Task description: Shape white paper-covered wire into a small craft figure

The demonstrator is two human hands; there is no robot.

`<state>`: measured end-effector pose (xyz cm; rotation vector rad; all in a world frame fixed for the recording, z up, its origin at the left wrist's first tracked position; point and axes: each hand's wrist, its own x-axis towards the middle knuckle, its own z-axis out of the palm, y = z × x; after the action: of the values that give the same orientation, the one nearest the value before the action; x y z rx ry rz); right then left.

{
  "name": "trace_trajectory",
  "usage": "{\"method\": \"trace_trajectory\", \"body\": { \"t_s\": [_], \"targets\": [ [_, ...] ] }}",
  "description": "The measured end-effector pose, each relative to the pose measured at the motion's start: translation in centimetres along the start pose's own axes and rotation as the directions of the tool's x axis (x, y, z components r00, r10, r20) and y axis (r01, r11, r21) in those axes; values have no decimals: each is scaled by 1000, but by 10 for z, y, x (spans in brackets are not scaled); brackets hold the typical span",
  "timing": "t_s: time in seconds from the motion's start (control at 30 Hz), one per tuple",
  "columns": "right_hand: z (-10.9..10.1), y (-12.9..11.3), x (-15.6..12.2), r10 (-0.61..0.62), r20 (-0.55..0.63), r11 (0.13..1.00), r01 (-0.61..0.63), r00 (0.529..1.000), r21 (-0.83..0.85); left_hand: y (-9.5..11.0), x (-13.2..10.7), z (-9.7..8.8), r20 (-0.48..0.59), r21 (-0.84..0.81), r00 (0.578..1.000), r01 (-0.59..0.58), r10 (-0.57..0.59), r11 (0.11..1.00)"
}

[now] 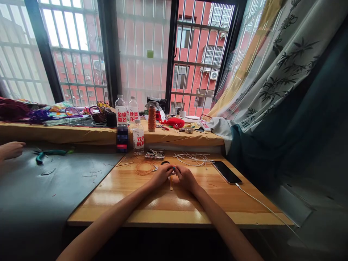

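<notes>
My left hand and my right hand meet above the wooden table, fingers closed in a pinch. Between their fingertips shows a small blue piece, too small to name. Just below the hands a flat wooden stick points toward me; its upper end is hidden by the fingers. To the left lies a loose coil of thin orange cord. A pair of scissors, partly covered by my left hand, rests behind it.
White cords and a plugged-in phone lie at the right. Behind are a tray of small parts, a water bottle and a thread spool. Another person's hand and green-handled pliers are at far left.
</notes>
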<state>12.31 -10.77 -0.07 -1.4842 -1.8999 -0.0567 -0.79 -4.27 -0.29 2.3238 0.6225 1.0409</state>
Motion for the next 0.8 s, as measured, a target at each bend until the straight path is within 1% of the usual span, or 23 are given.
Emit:
{"method": "trace_trajectory", "body": {
  "t_s": [0.17, 0.33, 0.47, 0.57, 0.67, 0.8],
  "targets": [
    [-6, 1, 1, 27, -13, 998, -28, 1000, -50, 6, 0, -7, 32, -121, 998, 61, -57, 991],
    [-9, 5, 3, 72, -59, 997, -73, 996, -17, 8, -1, -9, 58, -147, 997, 66, -58, 987],
    [-8, 8, 3, 72, -78, 997, -73, 994, -1, 8, 0, -9, 75, -133, 997, 6, 4, 991],
    [-8, 9, 4, 88, -104, 996, -87, 991, 13, 6, 0, -7, 73, -84, 996, -40, 46, 996],
    [-11, 11, 6, 127, -155, 992, -124, 980, 29, 2, 0, -4, 60, -22, 995, -74, 76, 997],
    [-15, 15, 7, 203, -239, 979, -194, 949, 60, -2, -1, -1, 63, 27, 988, -141, 139, 990]
  ]
}}
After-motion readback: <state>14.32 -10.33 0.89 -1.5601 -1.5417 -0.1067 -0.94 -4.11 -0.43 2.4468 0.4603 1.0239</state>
